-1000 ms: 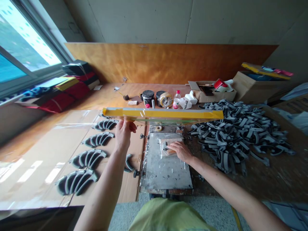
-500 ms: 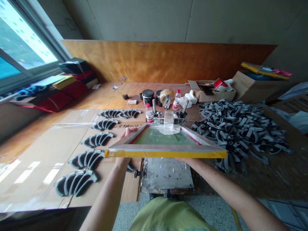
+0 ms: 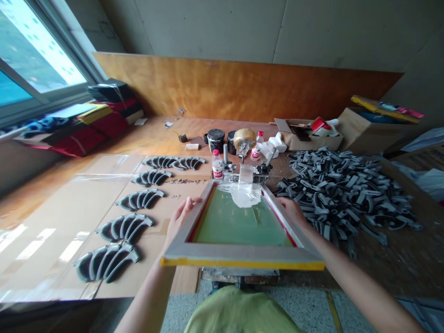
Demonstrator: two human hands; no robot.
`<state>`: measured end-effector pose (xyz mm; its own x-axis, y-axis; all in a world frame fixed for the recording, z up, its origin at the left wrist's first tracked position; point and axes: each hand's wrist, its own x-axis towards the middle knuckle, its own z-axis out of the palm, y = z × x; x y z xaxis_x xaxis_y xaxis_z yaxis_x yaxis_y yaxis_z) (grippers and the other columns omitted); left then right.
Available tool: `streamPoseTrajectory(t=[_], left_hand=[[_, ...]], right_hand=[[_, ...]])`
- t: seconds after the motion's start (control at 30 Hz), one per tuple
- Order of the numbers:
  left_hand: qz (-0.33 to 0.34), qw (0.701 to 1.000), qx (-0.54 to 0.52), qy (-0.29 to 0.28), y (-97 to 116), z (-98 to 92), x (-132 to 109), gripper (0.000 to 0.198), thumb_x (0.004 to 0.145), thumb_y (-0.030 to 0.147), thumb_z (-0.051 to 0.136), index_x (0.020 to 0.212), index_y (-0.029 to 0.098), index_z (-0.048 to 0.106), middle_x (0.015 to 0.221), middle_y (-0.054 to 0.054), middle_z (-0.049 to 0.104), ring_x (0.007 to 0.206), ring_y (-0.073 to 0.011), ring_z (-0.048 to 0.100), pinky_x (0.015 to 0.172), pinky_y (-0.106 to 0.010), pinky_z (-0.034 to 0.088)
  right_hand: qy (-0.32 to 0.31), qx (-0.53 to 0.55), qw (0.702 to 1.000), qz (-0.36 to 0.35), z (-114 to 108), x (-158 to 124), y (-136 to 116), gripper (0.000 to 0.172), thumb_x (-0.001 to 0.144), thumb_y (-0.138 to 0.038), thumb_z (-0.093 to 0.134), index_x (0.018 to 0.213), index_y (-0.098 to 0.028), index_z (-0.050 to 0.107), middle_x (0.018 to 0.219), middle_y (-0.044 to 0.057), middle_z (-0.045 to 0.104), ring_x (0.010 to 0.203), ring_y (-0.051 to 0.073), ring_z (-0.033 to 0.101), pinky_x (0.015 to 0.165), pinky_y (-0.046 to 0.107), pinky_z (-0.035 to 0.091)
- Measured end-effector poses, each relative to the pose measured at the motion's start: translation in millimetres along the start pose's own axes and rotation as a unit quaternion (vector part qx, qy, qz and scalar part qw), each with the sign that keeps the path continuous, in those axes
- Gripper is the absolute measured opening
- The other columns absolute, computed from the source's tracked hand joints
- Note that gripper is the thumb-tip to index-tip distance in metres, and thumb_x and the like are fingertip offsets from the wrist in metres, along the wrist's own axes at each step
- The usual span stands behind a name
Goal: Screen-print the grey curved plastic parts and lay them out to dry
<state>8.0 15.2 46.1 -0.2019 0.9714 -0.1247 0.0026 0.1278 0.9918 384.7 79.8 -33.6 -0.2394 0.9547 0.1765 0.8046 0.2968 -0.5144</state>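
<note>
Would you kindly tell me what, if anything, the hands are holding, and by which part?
The screen frame, by its sides: the left hand is at the left rail, the right hand at the right rail; the frame partly hides both hands.

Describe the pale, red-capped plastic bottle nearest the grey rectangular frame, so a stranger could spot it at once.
Start at the big grey rectangular frame around a green panel. Just past its far left corner stands the pale plastic bottle, with a red cap and red-and-white label. It is nearer and farther left than the similar red-capped bottle behind.
</note>
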Motion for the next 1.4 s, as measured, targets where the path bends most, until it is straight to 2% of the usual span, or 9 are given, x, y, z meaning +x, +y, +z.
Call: streamPoseTrajectory(t=[0.2,0.27,0.43,0.57,0.83,1.1,1.23,1.3,1.4], left_hand=[[-0.118,0.989,0.071,-0.053,-66.2,-9.1,-21.6,0.07,0.073,0.065,0.063,0.126,0.02,0.058,0.074,0.001,0.066,0.065,-0.0155,0.06,0.057,-0.024,0.045],[-0.116,0.988,0.087,-0.046,-91.4,-5.9,-19.6,0.082,0.073,0.066,0.063,0.139,0.02,0.048,0.068,0.003,0.062,0.058,-0.0142,0.056,0.054,-0.023,0.042],[-0.097,0.988,0.117,-0.039,-122.2,-2.2,-13.9,0.079,0.077,0.064,0.058,0.142,0.021,0.046,0.061,0.007,0.053,0.053,-0.0129,0.048,0.052,-0.023,0.036],[-0.11,0.987,0.112,-0.044,-125.8,-3.9,-13.7,0.075,0.078,0.065,0.057,0.138,0.021,0.05,0.069,0.003,0.061,0.06,-0.0157,0.055,0.054,-0.024,0.04],[-0.112,0.986,0.117,-0.028,-128.4,-3.0,-14.5,0.075,0.076,0.067,0.057,0.134,0.019,0.053,0.072,0.001,0.064,0.063,-0.0178,0.059,0.056,-0.025,0.043],[-0.129,0.987,0.099,-0.01,-119.0,-0.9,-15.3,0.077,0.07,0.067,0.063,0.129,0.018,0.058,0.07,0.0,0.066,0.059,-0.0169,0.06,0.053,-0.025,0.043],[-0.136,0.988,0.074,-0.011,-114.6,0.1,-16.0,0.077,0.069,0.065,0.065,0.129,0.017,0.057,0.071,-0.001,0.068,0.059,-0.0162,0.061,0.052,-0.024,0.045],[-0.142,0.988,0.064,-0.016,-109.5,0.2,-17.0,0.078,0.069,0.065,0.066,0.13,0.017,0.056,0.072,-0.001,0.069,0.061,-0.0164,0.062,0.053,-0.024,0.046],[-0.146,0.987,0.057,-0.027,-90.5,-1.2,-19.6,0.083,0.069,0.065,0.067,0.135,0.019,0.052,0.07,0.0,0.068,0.063,-0.0174,0.064,0.055,-0.025,0.047]], right_hand=[[0.082,-0.052,0.991,-0.094,2.1,71.6,-50.8,0.066,0.08,-0.022,0.067,0.143,-0.021,0.045,0.147,0.012,0.043,0.132,0.028,0.043,0.11,0.043,0.038],[0.026,-0.11,0.987,-0.118,12.3,87.9,-74.6,0.064,0.078,-0.021,0.071,0.137,-0.017,0.049,0.138,0.015,0.051,0.127,0.03,0.046,0.106,0.043,0.04],[-0.125,-0.194,0.969,-0.084,30.9,99.2,-92.8,0.018,0.08,-0.019,0.068,0.098,-0.018,0.065,0.096,0.009,0.069,0.093,0.023,0.062,0.08,0.03,0.047],[-0.133,-0.181,0.962,-0.153,35.8,75.4,-84.8,0.005,0.082,-0.016,0.061,0.085,-0.017,0.065,0.089,0.008,0.069,0.087,0.022,0.06,0.075,0.029,0.044],[-0.2,-0.115,0.923,-0.308,11.0,38.6,-70.5,0.026,0.071,0.004,0.053,0.077,-0.019,0.064,0.078,0.003,0.065,0.08,0.018,0.056,0.071,0.026,0.039],[-0.071,-0.106,0.954,-0.272,42.3,26.3,-75.5,0.026,0.082,0.001,0.048,0.087,-0.016,0.066,0.085,0.008,0.064,0.088,0.021,0.054,0.074,0.03,0.043],[-0.096,-0.085,0.945,-0.301,38.7,7.7,-73.7,0.024,0.085,-0.002,0.05,0.092,-0.017,0.068,0.084,0.006,0.064,0.085,0.02,0.054,0.075,0.029,0.045],[-0.098,-0.066,0.954,-0.274,30.0,21.7,-76.3,0.023,0.085,-0.008,0.059,0.103,-0.019,0.068,0.088,0.005,0.066,0.087,0.019,0.057,0.077,0.029,0.046],[-0.073,-0.053,0.978,-0.188,20.4,64.0,-85.0,0.05,0.083,-0.02,0.069,0.131,-0.029,0.058,0.101,0.003,0.068,0.092,0.018,0.06,0.082,0.029,0.047]])
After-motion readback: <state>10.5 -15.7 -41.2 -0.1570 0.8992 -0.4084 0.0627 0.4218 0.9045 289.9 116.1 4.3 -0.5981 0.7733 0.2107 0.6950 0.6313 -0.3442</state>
